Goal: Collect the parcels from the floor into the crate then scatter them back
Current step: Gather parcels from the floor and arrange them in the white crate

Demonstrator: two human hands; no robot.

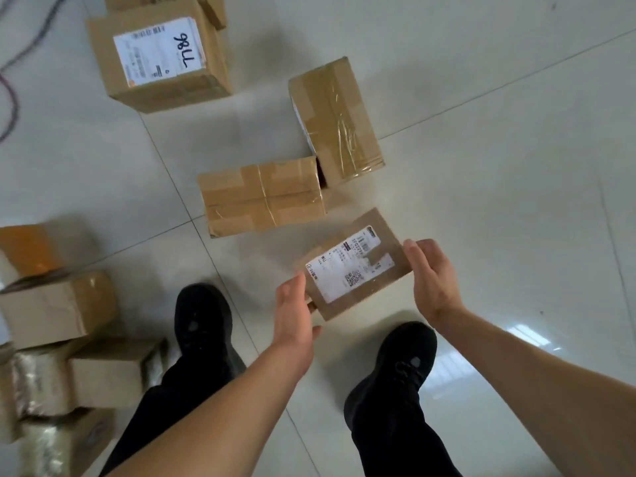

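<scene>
I hold a small flat cardboard parcel [356,268] with a white shipping label in front of me, above the tiled floor. My left hand [296,313] grips its near left edge, thumb on top and fingers underneath. At the right edge my right hand [432,280] grips it, with the thumb on the upper face. Two brown taped parcels lie on the floor just beyond it, one lying crosswise [261,196] and one lengthwise [339,120], touching at a corner. A bigger box [161,55] with a handwritten label lies farther back. No crate is in view.
Several more cardboard parcels [58,306] and shiny wrapped packets [34,380] are heaped at the left edge. My two black shoes [201,325] stand on the floor below the held parcel. Cables [12,98] trail across the floor at the far left. Bare tiles [516,166] lie to the right.
</scene>
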